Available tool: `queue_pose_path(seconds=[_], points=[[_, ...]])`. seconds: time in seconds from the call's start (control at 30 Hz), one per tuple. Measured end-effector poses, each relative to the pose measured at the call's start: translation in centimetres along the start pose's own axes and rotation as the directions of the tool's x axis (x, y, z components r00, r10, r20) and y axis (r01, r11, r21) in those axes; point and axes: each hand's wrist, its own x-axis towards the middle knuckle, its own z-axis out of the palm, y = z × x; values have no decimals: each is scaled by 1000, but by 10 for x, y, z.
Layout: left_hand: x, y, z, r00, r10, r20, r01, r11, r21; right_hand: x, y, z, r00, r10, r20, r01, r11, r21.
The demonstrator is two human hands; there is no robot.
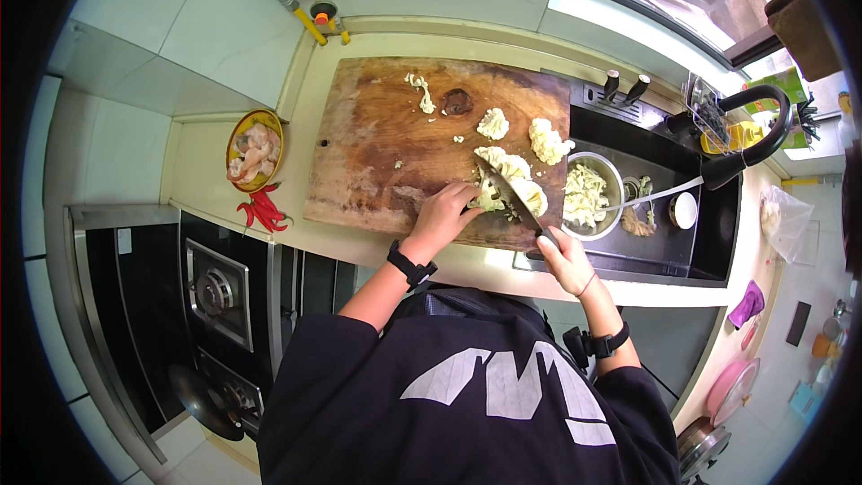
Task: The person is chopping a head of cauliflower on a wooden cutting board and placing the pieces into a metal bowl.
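Note:
My right hand [567, 261] grips the dark handle of a kitchen knife [506, 190], whose blade lies across a large piece of cauliflower [517, 172]. At the left side of that piece is my left hand [448, 212], its fingertips on a floret [486, 197] and its stem. All this is on a worn wooden cutting board [377, 141]. Loose cauliflower florets [493, 124] rest near the board's right side, with thin stem scraps [425, 95] farther back. Beside the board, a metal bowl [614, 178] in the sink holds cut cauliflower, and water runs into it from the black faucet [774, 98].
Left of the board stand a yellow bowl [281, 148] of raw meat and several red chili peppers [264, 210]. The black sink [714, 229] also holds a small white bowl [684, 210]. Knives stand in a holder [616, 102] behind it. A gas stove [219, 296] is at lower left.

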Motion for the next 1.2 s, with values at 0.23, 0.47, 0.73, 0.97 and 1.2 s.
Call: queue_pose_path(seconds=[0.23,0.47,0.73,0.97,1.2], points=[[-3,-7,-5,995,98,23,-100,989,108,18,-24,2,999,33,29,-27,982,-187],[-2,-5,-10,991,100,85,-111,984,140,48,-10,18,995,95,15,-93,989,-111],[5,-32,-56,960,-73,-270,73,997,-10,42,21,25,1000,-27,5,27,999,17],[85,-68,-97,847,-462,-264,490,871,47,-7,-8,18,972,-153,-175,222,836,501],[126,-101,-65,922,-369,-114,386,874,294,-63,47,-10,849,151,-506,297,655,695]])
